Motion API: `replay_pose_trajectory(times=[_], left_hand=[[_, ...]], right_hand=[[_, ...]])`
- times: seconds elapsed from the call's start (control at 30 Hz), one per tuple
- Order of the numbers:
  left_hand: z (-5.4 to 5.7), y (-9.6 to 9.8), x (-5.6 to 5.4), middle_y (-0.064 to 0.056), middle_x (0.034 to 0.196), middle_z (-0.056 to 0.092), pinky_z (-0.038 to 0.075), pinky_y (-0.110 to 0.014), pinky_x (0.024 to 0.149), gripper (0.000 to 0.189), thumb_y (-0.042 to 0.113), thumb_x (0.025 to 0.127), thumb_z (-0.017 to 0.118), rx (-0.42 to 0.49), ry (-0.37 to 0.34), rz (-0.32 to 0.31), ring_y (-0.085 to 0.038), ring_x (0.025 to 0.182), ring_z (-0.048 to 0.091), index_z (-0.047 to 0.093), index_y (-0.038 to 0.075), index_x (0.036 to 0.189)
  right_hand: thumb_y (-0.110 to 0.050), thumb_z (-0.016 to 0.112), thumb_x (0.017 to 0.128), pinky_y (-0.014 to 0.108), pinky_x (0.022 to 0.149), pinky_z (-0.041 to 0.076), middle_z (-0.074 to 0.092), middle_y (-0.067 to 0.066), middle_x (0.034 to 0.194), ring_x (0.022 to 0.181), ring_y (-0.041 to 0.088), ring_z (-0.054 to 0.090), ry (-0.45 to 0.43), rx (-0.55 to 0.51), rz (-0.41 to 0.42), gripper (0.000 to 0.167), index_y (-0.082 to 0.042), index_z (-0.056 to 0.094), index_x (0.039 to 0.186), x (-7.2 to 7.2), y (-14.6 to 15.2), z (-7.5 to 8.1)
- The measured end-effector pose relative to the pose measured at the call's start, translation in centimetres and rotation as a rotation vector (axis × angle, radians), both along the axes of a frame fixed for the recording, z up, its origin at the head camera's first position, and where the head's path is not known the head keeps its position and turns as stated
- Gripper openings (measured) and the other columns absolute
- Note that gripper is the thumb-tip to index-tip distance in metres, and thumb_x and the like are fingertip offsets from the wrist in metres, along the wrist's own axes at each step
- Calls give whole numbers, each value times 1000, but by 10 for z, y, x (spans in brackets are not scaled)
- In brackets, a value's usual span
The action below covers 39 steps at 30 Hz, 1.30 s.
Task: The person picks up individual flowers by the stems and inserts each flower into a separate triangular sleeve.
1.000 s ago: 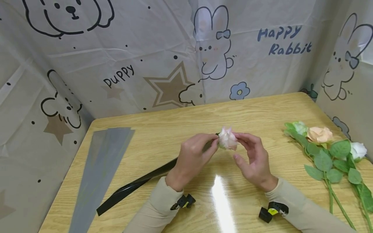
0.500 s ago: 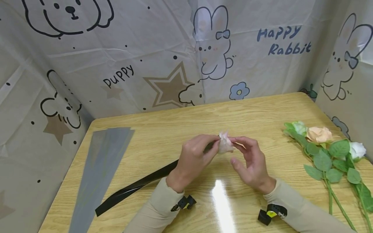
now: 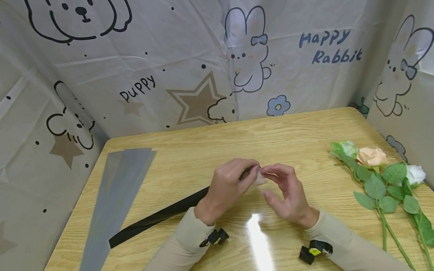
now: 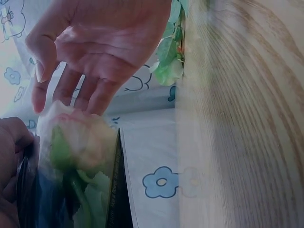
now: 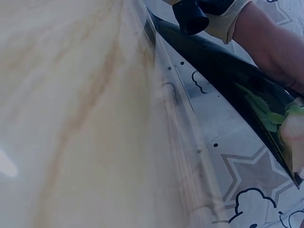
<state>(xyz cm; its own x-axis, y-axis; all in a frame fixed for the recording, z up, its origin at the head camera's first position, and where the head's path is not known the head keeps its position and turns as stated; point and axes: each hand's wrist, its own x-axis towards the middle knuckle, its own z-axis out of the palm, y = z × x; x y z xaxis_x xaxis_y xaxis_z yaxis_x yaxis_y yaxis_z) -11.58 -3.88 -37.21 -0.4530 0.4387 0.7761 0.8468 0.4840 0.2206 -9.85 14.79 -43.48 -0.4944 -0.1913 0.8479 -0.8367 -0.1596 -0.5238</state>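
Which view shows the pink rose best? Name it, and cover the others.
The left wrist view: the rose shows close up, bloom and stem. The head view has only a pale scrap between left hand and right hand; the right wrist view cuts it off at the picture's right edge.

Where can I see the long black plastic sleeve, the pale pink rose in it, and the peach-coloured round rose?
Long black plastic sleeve (image 3: 159,217): head view, middle of its visible strip.
Pale pink rose (image 4: 80,135): left wrist view, its petals.
Peach-coloured round rose (image 3: 371,156): head view, its petals.
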Motion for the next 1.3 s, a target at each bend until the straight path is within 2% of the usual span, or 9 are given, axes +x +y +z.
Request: replay_pose_trajectory(times=[0.17,0.23,0.4,0.67,0.83,1.3], left_hand=[[1,1,2,-4,88,80,60,-13,76,5,6,94,73,-2,-6,-7,-10,80,76,77,5,98],[1,1,2,-4,88,80,60,-12,76,4,6,94,74,1,-7,-12,-10,79,76,77,5,97],[1,3,3,-4,87,80,60,-11,76,4,6,94,74,-5,-8,-28,-9,79,76,77,5,97],[-2,8,5,-5,88,80,59,-9,77,5,5,94,74,-23,-20,-74,-9,79,76,77,4,97],[-2,10,8,-4,89,80,58,-9,77,6,7,95,73,-44,-21,-68,-9,80,77,77,4,98],[-2,9,9,-4,91,80,58,-8,75,7,7,95,72,-63,-58,-63,-8,79,76,77,5,99]], right_hand=[[19,59,77,26,111,54,58,10,136,130,15,61,7,27,7,49,31,33,116,1,-1,0],[14,62,82,25,110,54,58,10,136,129,14,62,25,38,2,47,31,33,115,1,-2,-1],[9,65,83,24,107,55,59,12,133,127,12,64,77,60,-10,47,30,34,111,1,-2,-2],[-5,64,97,20,95,60,63,21,114,121,8,68,130,60,-32,43,28,37,104,0,-1,-4],[-4,62,99,19,89,62,67,27,101,115,6,71,115,53,-50,38,27,39,103,1,-3,-3],[2,60,99,20,83,63,72,30,93,108,4,74,93,38,-35,35,28,39,107,2,-4,-2]])
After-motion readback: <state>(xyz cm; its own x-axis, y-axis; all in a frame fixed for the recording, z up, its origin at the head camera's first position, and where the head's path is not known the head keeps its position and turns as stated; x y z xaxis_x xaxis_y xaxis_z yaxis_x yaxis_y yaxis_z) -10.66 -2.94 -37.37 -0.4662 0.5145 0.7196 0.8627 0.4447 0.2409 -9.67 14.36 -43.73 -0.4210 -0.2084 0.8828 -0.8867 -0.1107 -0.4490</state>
